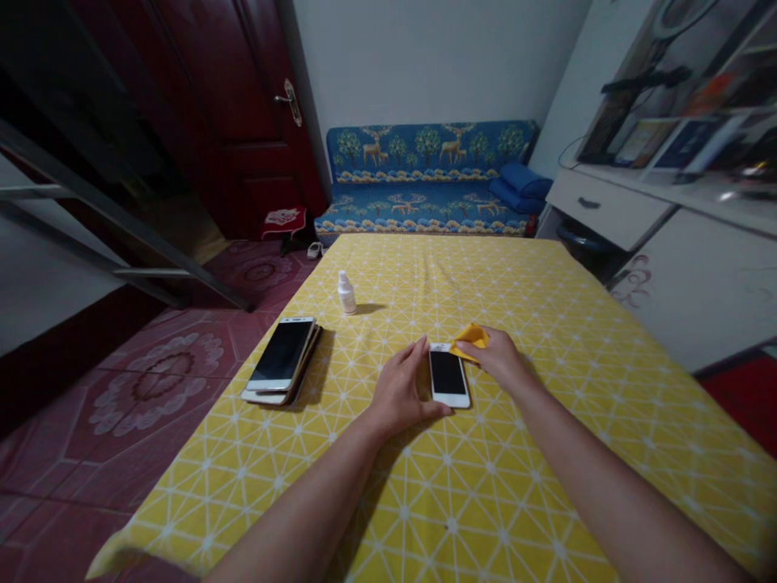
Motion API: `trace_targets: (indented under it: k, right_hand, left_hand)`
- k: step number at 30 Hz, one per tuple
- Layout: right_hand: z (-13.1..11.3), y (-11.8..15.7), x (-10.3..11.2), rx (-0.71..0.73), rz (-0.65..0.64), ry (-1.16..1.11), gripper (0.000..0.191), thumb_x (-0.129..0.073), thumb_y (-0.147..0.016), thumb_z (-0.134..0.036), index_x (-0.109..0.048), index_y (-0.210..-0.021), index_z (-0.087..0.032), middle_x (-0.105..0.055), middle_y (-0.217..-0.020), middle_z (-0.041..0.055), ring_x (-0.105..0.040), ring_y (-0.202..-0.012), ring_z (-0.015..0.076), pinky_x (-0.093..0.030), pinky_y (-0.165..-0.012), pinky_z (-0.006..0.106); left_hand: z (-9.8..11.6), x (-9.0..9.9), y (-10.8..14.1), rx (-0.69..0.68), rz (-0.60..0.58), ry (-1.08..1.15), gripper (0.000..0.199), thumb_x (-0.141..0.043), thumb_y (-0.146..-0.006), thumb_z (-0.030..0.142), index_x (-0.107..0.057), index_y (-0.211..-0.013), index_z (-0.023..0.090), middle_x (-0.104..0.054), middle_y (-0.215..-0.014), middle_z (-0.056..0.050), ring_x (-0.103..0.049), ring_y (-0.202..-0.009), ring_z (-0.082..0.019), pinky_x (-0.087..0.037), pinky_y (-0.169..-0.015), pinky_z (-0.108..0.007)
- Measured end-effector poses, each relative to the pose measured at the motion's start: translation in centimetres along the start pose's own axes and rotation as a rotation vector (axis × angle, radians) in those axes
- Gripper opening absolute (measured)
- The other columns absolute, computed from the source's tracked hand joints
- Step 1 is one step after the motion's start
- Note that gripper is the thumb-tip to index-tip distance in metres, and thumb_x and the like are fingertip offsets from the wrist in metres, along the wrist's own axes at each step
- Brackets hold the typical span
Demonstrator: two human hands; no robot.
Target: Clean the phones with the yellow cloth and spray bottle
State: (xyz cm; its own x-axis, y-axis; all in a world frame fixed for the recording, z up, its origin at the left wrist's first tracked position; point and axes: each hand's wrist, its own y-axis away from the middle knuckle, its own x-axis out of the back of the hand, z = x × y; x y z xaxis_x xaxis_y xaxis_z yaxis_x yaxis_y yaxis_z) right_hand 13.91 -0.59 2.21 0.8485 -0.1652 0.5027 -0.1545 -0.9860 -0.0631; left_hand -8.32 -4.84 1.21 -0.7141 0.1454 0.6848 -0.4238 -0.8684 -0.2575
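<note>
- Holding the yellow cloth [470,340] in a pinch with my right hand [498,358], at 2 o'clock from the white phone [447,376].
- My left hand [404,390] is spread, at the phone's 9 o'clock.
- A hard push could slide the phone on the soft table cover [388,518].
- Phone stack [282,360] at 10 o'clock; white bottle [346,293] at 11.

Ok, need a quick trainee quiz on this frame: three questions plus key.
1. What does the right hand hold?
2. True or false: the small white bottle lies on its side on the yellow tablecloth.
3. Which is nearer the stack of phones: the left hand or the right hand?

Key:
1. A yellow cloth.
2. False: it stands upright.
3. The left hand.
</note>
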Motion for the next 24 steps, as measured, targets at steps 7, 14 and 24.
trace_targets:
  k: [7, 14, 24]
  right_hand:
    - [-0.4, -1.5, 0.0, 0.079, -0.01, 0.325, 0.015, -0.075, -0.071, -0.029, -0.067, -0.08, -0.02, -0.072, -0.081, 0.0053, -0.065, -0.072, 0.0193, -0.047, -0.066, 0.029]
    - [-3.3, -1.5, -1.9, 0.103, -0.07, 0.527, 0.013, -0.076, -0.074, -0.028, -0.071, -0.084, -0.022, -0.074, -0.085, 0.0052, -0.066, -0.076, 0.0193, -0.041, -0.063, 0.026]
    - [-5.5, -0.9, -2.7, 0.171, -0.127, 0.724, 0.01, -0.075, -0.076, -0.033, -0.071, -0.08, -0.024, -0.075, -0.085, 0.0053, -0.065, -0.077, 0.0195, -0.032, -0.057, 0.027]
  left_hand:
    - [0.0, -0.2, 0.0, 0.012, 0.008, 0.019, 0.123, -0.09, -0.054, 0.048, -0.024, -0.155, 0.029, -0.045, -0.15, -0.016, -0.042, -0.139, -0.038, -0.035, -0.111, -0.06]
    - [-0.3, -0.3, 0.0, 0.025, 0.012, 0.045, 0.127, -0.091, -0.051, 0.05, -0.021, -0.155, 0.03, -0.043, -0.152, -0.015, -0.042, -0.138, -0.037, -0.034, -0.112, -0.058]
    - [-0.4, -0.4, -0.1, 0.026, 0.011, 0.075, 0.139, -0.091, -0.048, 0.048, -0.007, -0.158, 0.032, -0.052, -0.145, -0.014, -0.045, -0.135, -0.039, -0.035, -0.109, -0.06]
